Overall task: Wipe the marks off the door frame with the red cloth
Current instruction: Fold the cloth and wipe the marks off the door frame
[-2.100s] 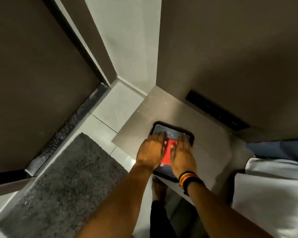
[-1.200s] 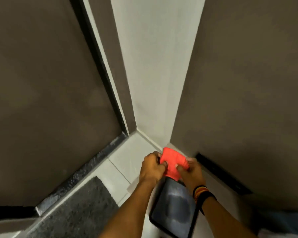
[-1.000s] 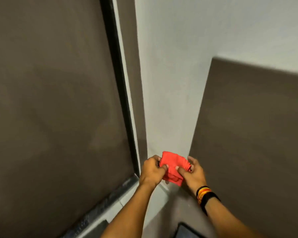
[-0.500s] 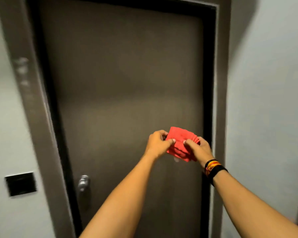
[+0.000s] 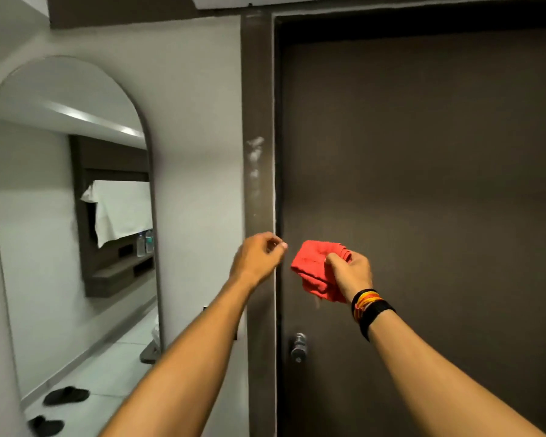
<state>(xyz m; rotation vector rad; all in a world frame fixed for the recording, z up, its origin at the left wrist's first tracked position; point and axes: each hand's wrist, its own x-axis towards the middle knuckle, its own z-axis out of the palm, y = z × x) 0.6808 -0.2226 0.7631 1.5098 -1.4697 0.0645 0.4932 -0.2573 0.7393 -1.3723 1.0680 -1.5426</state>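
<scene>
Red cloth [image 5: 316,269], bunched and folded, hangs from the right hand [image 5: 349,272], whose fingers pinch its upper edge in front of the dark door [image 5: 423,200]. It touches neither door nor frame [image 5: 257,89]. The left hand [image 5: 257,258] is loosely curled with nothing in it, held just left of the cloth, over the frame's lower stretch. Whitish marks [image 5: 254,156] run down the brown frame above that hand. A round knob [image 5: 298,346] sits on the door below the cloth. Bands [image 5: 369,305] circle the right wrist. An arched mirror [image 5: 73,216] is on the wall to the left.
</scene>
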